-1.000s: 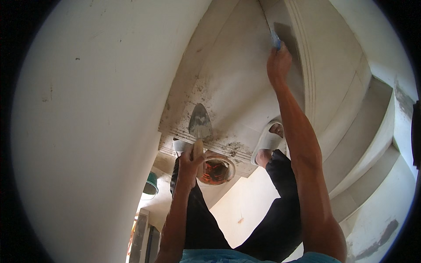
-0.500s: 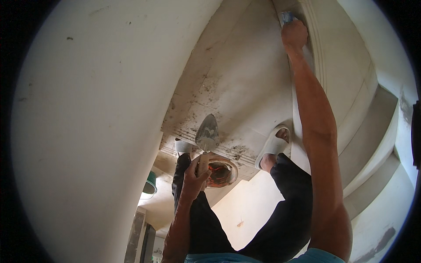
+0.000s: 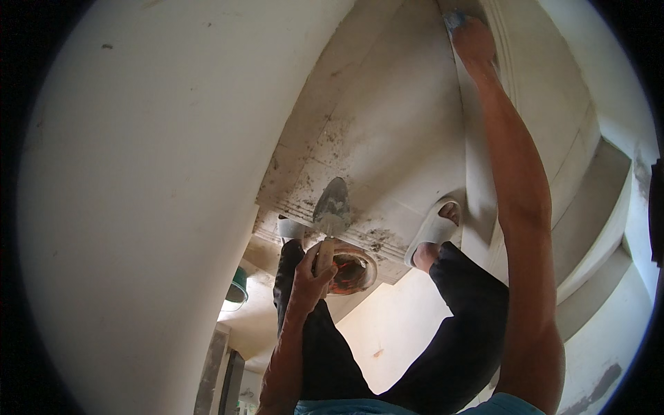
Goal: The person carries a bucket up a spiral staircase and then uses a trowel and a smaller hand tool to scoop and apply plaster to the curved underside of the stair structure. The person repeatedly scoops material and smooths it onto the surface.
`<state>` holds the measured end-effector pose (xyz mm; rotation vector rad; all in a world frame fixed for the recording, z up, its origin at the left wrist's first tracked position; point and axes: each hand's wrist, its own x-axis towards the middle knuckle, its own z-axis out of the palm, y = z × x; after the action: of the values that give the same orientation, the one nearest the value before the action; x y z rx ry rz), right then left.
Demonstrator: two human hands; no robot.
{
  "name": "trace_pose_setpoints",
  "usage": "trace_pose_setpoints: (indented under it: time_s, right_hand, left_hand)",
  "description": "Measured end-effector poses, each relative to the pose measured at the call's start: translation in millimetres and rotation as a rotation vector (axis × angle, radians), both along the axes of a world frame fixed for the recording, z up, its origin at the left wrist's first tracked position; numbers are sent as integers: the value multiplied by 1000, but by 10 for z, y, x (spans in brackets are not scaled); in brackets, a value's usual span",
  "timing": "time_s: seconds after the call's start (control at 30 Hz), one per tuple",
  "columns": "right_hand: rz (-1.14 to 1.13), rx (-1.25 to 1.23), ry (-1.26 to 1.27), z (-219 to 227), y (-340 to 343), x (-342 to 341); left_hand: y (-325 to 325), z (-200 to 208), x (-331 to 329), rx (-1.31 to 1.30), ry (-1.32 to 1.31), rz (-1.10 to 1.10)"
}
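My left hand (image 3: 310, 277) is wrapped round the wooden handle of a pointed trowel (image 3: 333, 205). Its grey blade points away from me and is smeared with pale mortar. At the far right, my right arm is stretched out. My right hand (image 3: 474, 41) is closed on a small blue, cloth-like thing (image 3: 454, 19), whose kind I cannot make out. That hand is by the seam where the tiled step (image 3: 398, 131) meets the riser of the step above.
A round tub (image 3: 354, 272) with an orange-streaked inside is below the step's edge, between my feet. A green bucket (image 3: 237, 286) is lower left. Crumbs of mortar (image 3: 325, 149) dot the tiles. A white wall (image 3: 152, 173) bounds the left; more steps (image 3: 595, 200) rise on the right.
My right hand has shifted slightly right and forward along the riser, the blue thing with it. My left hand and the trowel have hardly moved.
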<state>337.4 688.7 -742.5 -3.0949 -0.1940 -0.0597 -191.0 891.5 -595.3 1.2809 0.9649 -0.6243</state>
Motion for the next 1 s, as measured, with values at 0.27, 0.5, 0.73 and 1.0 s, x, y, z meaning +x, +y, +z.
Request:
trace_pose_setpoints:
  time_s: [0.27,0.5,0.73,1.0]
  right_hand:
    - [244,-50,57,-141,699,-1088]
    - [127,13,22,122,207,-1088]
    - [-125,32,112,68,192,-947]
    - [-146,38,16,230,18,-748]
  left_hand:
    - [-21,3,4,5,15,-29]
    - [-28,-19,-104,36,-9,-48]
    - [-2,-22,-81,4,-7,-36]
    - [51,45,-104,-35,38,3]
